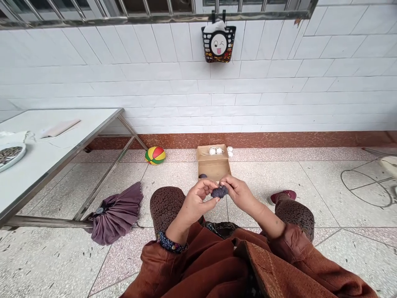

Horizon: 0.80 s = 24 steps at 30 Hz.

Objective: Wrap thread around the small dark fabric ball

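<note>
Between both hands, above the gap between the knees, is a small dark purple-grey ball of yarn (pixel 219 191). My left hand (pixel 198 198) grips its left side, with the thumb below and the fingers above. On the other side, the fingertips of my right hand (pixel 238 191) pinch the ball's upper right edge. Just beyond the hands an open cardboard box (pixel 214 167) lies on the floor. White yarn balls (pixel 216 151) rest in its far part, and a dark ball (pixel 202 176) sits in its near left corner.
At the left stands a metal-framed table (pixel 93 120) bearing a plate (pixel 12 155). A folded purple umbrella (pixel 116 213) and a striped ball (pixel 155 155) are on the floor. A black basket (pixel 218 43) hangs from the window bars. A wire ring frame (pixel 367 182) lies at right.
</note>
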{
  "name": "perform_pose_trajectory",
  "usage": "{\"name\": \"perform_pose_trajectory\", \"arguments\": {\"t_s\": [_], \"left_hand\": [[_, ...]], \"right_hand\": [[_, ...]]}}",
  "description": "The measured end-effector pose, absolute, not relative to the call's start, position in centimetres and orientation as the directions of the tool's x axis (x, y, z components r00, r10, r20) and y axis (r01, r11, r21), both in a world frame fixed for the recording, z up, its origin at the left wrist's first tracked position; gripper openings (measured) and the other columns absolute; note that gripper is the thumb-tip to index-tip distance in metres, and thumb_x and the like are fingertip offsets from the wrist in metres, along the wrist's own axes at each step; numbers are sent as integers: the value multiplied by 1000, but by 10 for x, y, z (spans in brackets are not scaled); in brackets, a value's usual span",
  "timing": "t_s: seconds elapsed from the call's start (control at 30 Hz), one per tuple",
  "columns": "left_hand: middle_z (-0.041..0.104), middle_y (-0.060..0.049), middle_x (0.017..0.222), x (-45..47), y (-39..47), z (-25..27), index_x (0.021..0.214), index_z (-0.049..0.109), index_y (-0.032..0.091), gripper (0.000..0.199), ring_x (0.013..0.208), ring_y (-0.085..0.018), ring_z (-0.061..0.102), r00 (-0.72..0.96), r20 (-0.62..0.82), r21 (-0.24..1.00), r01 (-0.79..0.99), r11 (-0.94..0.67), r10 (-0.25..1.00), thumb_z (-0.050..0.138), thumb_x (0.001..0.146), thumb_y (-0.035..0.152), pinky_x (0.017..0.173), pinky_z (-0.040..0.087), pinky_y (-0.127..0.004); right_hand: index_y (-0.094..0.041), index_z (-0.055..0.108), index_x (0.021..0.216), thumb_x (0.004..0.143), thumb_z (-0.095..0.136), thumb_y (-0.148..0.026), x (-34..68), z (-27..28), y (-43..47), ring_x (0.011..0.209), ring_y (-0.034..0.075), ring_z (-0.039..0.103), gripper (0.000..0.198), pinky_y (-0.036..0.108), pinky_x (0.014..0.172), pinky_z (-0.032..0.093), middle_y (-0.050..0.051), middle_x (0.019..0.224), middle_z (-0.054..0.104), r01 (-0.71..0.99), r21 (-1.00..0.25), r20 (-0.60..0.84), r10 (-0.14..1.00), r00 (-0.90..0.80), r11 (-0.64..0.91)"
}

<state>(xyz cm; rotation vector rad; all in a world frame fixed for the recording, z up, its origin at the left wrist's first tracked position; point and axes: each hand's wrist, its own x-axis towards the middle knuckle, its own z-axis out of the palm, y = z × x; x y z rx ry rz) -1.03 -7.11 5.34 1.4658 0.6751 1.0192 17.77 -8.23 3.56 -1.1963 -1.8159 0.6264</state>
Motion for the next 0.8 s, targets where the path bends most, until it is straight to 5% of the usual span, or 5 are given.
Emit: {"name": "perform_pose_trajectory", "arguments": {"t_s": [0.23, 0.43, 0.63, 0.8], "left_hand": [[65, -2, 93, -12, -54, 31, 100, 59, 20, 32, 87, -15, 63, 91, 179, 984, 4, -180, 980, 73, 71, 19, 85, 49, -30], [67, -1, 92, -13, -50, 31, 102, 58, 21, 38, 83, -15, 62, 178, 288, 922, 213, -322, 941, 72, 68, 13, 83, 49, -32], [68, -4, 100, -8, -44, 69, 117, 56, 22, 47, 96, -17, 64, 398, 273, 961, -159, -228, 876, 75, 74, 19, 91, 49, -34], [69, -4, 103, -14, -43, 69, 104, 67, 23, 36, 88, -15, 63, 279, 169, 884, -467, -21, 945, 82, 72, 30, 85, 51, -31]], "right_hand": [[-21, 61, 91, 105, 44, -32, 162, 23, -100, 79, 17, 62, 24, 28, 74, 49, 4, 84, 66, 468, -718, 321, 842, -433, 514], [-22, 65, 94, 103, 50, -35, 175, 62, -71, 80, 18, 62, 22, 30, 74, 48, 4, 86, 66, 462, -666, 432, 807, -402, 586], [-19, 61, 83, 99, 53, -37, 179, 75, -34, 68, 13, 55, 25, 25, 66, 43, -1, 73, 61, 387, -806, 383, 894, -234, 447], [-20, 59, 89, 98, 54, -46, 164, 58, -45, 58, 11, 43, 28, 23, 56, 37, -5, 65, 50, 151, -951, 249, 957, -152, 271]]}}
